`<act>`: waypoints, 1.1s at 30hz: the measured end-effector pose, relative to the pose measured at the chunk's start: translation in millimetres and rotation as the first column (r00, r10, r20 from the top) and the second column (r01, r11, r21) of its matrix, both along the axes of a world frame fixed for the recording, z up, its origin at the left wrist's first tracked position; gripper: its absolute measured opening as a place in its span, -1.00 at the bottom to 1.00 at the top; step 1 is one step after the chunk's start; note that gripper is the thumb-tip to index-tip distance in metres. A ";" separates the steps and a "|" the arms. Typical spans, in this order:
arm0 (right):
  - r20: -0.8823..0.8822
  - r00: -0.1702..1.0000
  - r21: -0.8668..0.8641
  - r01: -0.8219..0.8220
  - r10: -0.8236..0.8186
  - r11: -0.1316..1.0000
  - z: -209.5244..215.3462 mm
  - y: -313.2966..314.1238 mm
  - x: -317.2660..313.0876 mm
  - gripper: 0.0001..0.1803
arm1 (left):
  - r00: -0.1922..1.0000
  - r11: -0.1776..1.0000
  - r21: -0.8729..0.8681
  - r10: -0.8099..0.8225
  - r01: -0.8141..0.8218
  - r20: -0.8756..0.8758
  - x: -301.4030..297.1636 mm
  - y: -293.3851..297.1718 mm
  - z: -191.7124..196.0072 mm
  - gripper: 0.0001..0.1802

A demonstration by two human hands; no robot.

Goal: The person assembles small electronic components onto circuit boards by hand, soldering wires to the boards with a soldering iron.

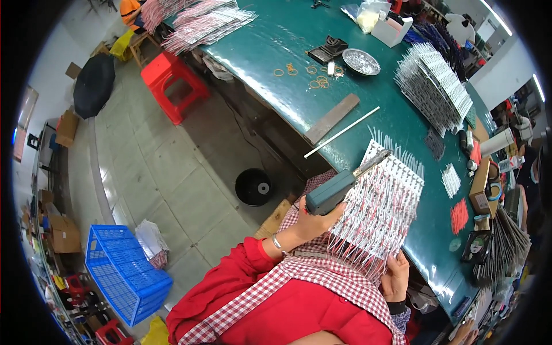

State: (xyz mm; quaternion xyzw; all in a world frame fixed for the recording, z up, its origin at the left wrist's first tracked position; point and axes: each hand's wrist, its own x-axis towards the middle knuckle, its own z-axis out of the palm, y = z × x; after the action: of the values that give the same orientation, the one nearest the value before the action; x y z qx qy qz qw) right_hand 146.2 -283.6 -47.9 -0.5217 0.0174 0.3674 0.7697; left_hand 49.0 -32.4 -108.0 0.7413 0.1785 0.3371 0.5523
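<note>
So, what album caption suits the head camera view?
Left hand holds a green tool over a white panel with red and white strands; right hand by the near edge.

Red plastic stool (163,69), blue openwork crate (127,260) and round black bin (246,187) on grey floor (154,190).

The left forearm (253,253) comes up from the lower left, elbow bent, and the left hand (315,224) is wrapped in a grip. The right hand (395,277) sits lower, close to the body, its fingers curled upward.
</note>
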 end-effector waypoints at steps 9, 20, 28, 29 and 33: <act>0.520 0.774 -0.275 -0.248 0.361 0.929 87.4 95.1 90.9 -0.70 | 0.646 0.807 -0.498 0.568 -0.317 0.510 -45.1 78.2 76.2 -0.66; 0.188 0.826 0.123 -0.557 0.531 0.822 37.6 382.4 107.8 -0.69 | 0.287 0.474 -0.460 0.862 -0.751 0.418 -123.5 137.1 30.8 -0.61; 0.041 0.924 0.524 -0.343 0.379 0.780 -23.0 549.9 55.6 -0.68 | 0.250 0.414 -0.440 0.889 -0.797 0.383 -114.9 144.9 40.4 -0.64; -0.056 0.901 0.497 -0.348 0.429 0.795 -20.9 558.9 43.7 -0.70 | 0.240 0.408 -0.441 0.890 -0.800 0.388 -114.1 142.5 41.0 -0.69; 0.035 0.768 0.315 -0.615 0.639 0.723 -9.8 563.0 51.5 -0.71 | 0.289 0.448 -0.441 0.878 -0.778 0.382 -100.1 132.0 43.2 -0.66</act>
State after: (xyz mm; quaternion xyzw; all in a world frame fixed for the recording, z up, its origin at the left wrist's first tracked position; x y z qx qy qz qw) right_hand 197.7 279.4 -57.7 -0.3557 -0.1882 0.6237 0.6702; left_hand -51.0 99.6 -64.8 0.3533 0.3927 0.7585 0.3817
